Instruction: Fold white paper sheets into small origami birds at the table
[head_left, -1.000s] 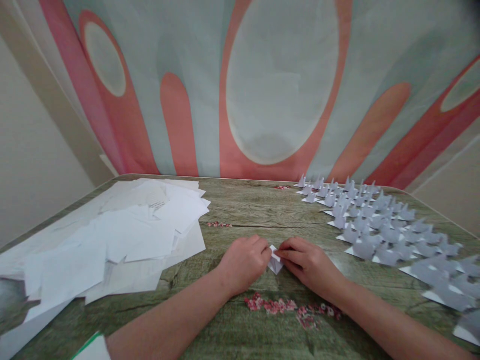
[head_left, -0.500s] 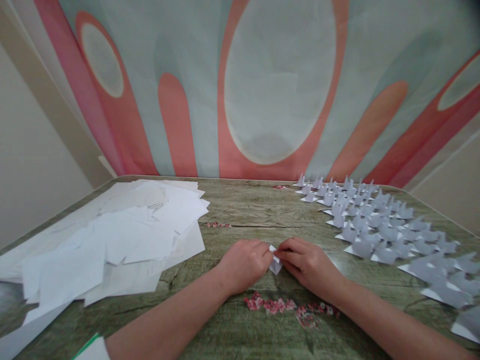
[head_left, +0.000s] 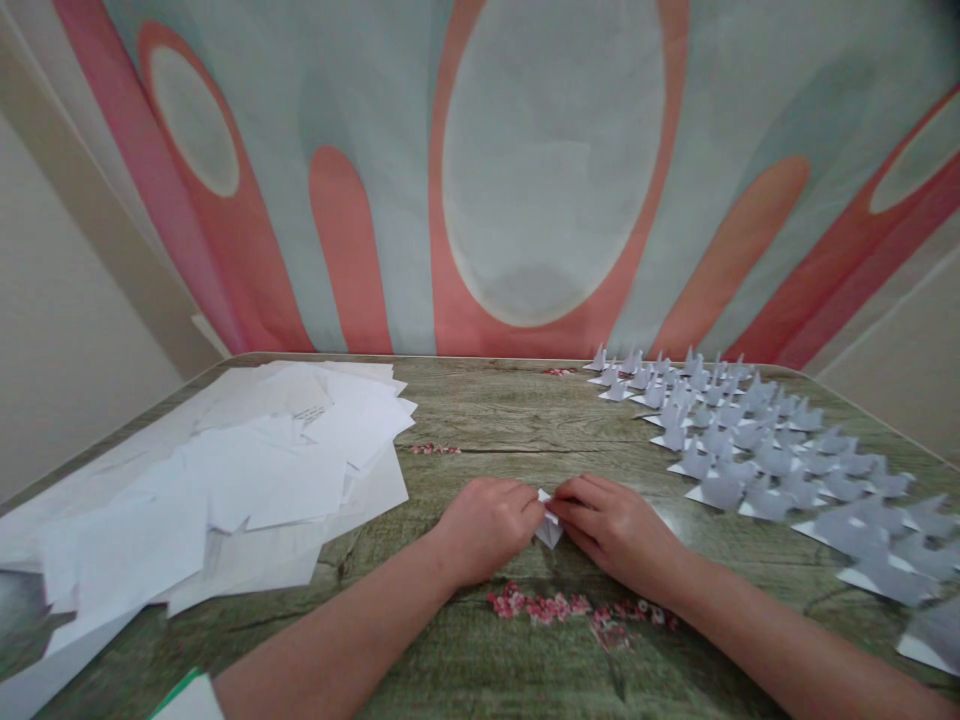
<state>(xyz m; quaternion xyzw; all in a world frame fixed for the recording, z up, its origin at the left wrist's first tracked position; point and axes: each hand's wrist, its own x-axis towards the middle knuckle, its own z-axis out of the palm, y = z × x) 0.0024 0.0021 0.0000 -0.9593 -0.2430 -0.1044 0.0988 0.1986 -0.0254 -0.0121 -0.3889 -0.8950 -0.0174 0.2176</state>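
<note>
A small folded piece of white paper (head_left: pixel 550 532) lies between my hands near the middle of the table. My left hand (head_left: pixel 491 525) is closed on its left side, the fingers curled and pressed together. From the right, my right hand (head_left: pixel 611 525) pinches the paper, thumb and fingertips meeting at its upper part. The lower end of the paper shows as a creased point below the fingers. My fingers cover much of the rest.
Loose white paper sheets (head_left: pixel 277 470) overlap in a broad pile on the left. Several rows of folded white paper birds (head_left: pixel 720 480) stand on the right. The wood-patterned table (head_left: pixel 480 660) has pink blossom prints. A patterned coral and grey-green backdrop (head_left: pixel 555 170) rises behind its far edge.
The whole view has shifted very slightly. Both hands stay at the folded paper, with hardly any visible change in grip.
</note>
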